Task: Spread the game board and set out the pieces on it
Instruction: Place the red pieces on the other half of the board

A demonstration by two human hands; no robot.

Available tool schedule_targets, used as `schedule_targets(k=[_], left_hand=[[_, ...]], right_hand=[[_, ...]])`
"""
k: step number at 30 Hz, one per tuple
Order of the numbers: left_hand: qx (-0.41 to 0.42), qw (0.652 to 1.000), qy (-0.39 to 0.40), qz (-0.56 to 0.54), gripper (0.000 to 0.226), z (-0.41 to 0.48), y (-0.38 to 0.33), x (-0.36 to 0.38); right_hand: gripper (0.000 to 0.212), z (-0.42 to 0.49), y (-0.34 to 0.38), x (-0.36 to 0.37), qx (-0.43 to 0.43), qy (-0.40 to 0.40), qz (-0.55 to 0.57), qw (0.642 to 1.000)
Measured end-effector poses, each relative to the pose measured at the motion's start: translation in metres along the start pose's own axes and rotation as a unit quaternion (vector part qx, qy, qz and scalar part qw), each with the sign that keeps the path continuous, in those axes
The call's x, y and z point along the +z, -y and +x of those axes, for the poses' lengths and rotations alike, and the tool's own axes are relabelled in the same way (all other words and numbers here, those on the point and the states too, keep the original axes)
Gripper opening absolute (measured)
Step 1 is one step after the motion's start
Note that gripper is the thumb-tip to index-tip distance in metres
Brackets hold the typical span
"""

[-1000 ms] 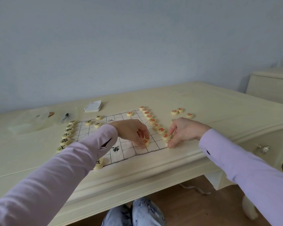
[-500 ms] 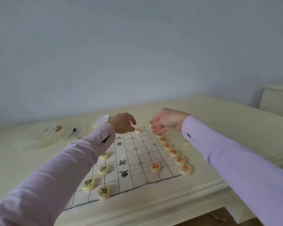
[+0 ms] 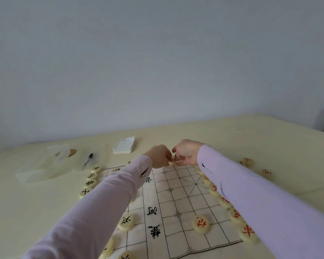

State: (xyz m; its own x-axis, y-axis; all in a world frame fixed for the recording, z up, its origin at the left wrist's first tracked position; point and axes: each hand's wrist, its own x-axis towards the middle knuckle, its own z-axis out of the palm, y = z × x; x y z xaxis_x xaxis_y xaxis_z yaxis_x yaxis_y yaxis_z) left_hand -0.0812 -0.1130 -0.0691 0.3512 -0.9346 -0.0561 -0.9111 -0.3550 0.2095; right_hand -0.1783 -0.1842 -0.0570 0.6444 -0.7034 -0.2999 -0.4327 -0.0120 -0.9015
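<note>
A white cloth game board (image 3: pixel 176 202) with a black grid lies spread on the cream table (image 3: pixel 269 143). At its far edge my left hand (image 3: pixel 158 156) and my right hand (image 3: pixel 187 154) meet, fingers curled, each pinching a side of one red-marked piece (image 3: pixel 171 162). Black-marked pieces (image 3: pixel 90 182) line the board's left edge. A row of red-marked pieces (image 3: pixel 236 214) runs along the right edge, partly hidden by my right sleeve. One red piece (image 3: pixel 201 224) and one black piece (image 3: pixel 126 222) sit inside the grid.
Two or three loose red pieces (image 3: pixel 267 172) lie on the table right of the board. Beyond the far left corner are a small spiral notepad (image 3: pixel 123 145), a pen (image 3: pixel 88 160) and a clear plastic bag (image 3: pixel 45 163). A plain wall rises behind the table.
Both hands left the pieces at the near edge and reached to the board's far edge, where they now meet on one red piece. The view moved closer over the board.
</note>
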Motion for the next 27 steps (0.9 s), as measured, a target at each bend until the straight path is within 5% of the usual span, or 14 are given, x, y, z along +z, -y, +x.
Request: schedule_targets(k=[10,15,21,27], left_hand=[[-0.006,0.999,-0.009,-0.031,0.039,-0.006,0.000,0.000],[0.047,0.992,-0.083,-0.088,0.041,-0.011,-0.023,-0.011],[0.177,0.981,-0.014,-0.077,0.035,-0.018,-0.097,0.002],[0.200,0.977,0.023,-0.067,0.030,-0.016,-0.137,0.012]], right_hand=[[0.041,-0.007,-0.004,0.000,-0.010,-0.038,-0.032,0.999],[0.039,-0.039,0.006,-0.036,-0.052,-0.104,-0.051,0.992],[0.034,-0.075,-0.031,-0.106,-0.043,-0.192,-0.203,0.959],[0.036,-0.100,-0.067,-0.154,0.039,-0.225,-0.335,0.914]])
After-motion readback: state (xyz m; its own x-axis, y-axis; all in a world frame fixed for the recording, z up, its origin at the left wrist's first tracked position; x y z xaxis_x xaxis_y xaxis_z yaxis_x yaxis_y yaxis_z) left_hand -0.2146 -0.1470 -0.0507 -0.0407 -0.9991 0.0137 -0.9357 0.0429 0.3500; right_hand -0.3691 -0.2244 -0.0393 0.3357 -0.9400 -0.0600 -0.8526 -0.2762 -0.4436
